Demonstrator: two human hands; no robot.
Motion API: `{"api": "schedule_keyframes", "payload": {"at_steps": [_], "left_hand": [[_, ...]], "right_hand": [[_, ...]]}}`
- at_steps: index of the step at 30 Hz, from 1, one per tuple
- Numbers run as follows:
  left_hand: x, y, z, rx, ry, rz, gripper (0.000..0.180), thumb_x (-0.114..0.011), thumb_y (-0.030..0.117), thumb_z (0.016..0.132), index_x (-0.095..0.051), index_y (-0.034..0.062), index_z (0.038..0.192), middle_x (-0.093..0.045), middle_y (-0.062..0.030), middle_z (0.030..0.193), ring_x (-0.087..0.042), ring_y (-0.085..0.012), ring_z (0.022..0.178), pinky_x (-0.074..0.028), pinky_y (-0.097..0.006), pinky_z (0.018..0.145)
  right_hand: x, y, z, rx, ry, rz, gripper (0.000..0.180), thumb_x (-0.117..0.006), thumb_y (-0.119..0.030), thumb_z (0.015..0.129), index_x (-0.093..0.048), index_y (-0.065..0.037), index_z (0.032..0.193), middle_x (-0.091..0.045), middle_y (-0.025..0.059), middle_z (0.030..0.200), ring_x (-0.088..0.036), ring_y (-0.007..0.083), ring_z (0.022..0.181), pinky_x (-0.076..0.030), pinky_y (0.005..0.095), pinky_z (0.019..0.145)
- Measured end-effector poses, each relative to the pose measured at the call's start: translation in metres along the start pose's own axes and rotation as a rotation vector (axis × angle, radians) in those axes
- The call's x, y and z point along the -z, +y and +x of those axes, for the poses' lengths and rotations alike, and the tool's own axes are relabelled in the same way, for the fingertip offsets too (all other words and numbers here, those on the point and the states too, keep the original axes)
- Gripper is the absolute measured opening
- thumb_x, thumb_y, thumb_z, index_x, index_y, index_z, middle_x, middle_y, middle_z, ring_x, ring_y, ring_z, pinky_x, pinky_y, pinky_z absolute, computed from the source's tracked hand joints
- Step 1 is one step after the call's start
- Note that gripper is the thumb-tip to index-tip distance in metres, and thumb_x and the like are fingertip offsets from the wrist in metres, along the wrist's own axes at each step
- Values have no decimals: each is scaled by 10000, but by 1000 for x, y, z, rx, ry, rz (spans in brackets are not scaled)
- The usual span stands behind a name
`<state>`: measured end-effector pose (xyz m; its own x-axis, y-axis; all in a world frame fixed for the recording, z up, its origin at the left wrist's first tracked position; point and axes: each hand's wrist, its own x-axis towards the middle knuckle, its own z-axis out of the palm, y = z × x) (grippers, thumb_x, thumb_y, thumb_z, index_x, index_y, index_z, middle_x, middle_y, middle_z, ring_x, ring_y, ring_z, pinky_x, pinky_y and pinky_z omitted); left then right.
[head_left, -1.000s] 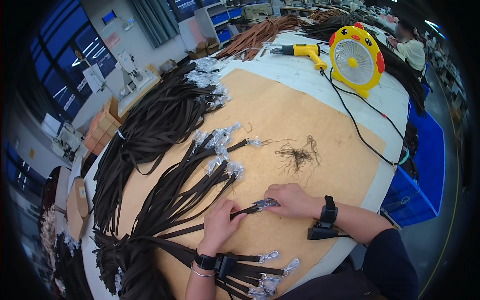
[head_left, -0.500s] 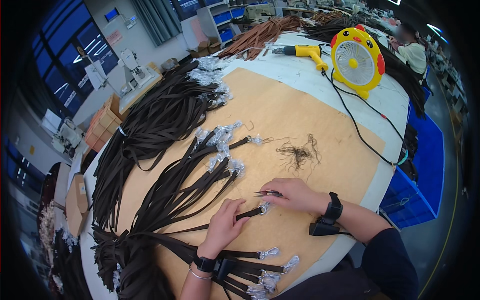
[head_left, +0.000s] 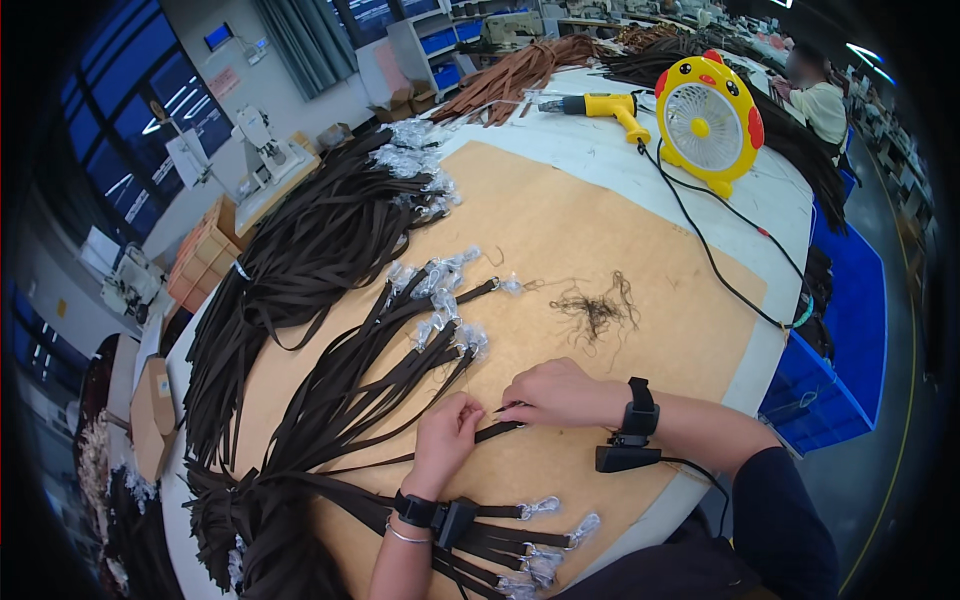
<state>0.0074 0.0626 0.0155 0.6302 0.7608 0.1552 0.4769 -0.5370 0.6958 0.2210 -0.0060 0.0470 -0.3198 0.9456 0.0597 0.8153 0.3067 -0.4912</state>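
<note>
Strap [head_left: 497, 431], narrow, flat, perhaps webbing

The white surface [head_left: 580, 148] bears a tan sheet [head_left: 665, 250], on which dark straps [head_left: 348, 360] with clear-wrapped metal snap hooks [head_left: 541, 511] and a tangle of dark thread [head_left: 601, 313] lie, while a yellow heat gun [head_left: 612, 106], a chick-shaped fan [head_left: 701, 127] and reddish-brown straps [head_left: 528, 70] rest beyond it.

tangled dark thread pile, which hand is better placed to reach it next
Probably the right hand: it lies nearer the tangled dark thread pile; the left hand is farther off, toward the left.
</note>
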Motion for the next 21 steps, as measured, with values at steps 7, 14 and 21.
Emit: {"api": "schedule_keyframes", "payload": {"at_steps": [7, 14, 21], "left_hand": [[-1, -6, -3, 56, 52, -114, 87, -671, 79, 922, -653, -6, 914, -634, -69, 730, -562, -101, 517, -442, -268, 482], [1, 14, -9, -27, 19, -72, 95, -722, 56, 865, -691, 3, 938, -601, -32, 750, -515, -65, 549, -426, -238, 509], [-8, 22, -14, 41, -71, -85, 199, -802, 60, 784, -714, 0, 952, -598, -33, 727, -514, -80, 578, -436, -232, 542]], "right_hand": [[-13, 2, 1, -37, 130, 89, 288, -615, -377, 939, -716, -108, 960, -707, 83, 848, -683, 287, 810, -519, 394, 690], [-11, 14, -20, -101, 159, 218, 235, -677, -319, 860, -718, -98, 931, -710, 117, 848, -680, 317, 820, -518, 433, 719], [-18, 12, -17, -103, 74, 208, 187, -689, -250, 808, -729, -109, 925, -705, 129, 825, -679, 329, 821, -516, 444, 731]]}}
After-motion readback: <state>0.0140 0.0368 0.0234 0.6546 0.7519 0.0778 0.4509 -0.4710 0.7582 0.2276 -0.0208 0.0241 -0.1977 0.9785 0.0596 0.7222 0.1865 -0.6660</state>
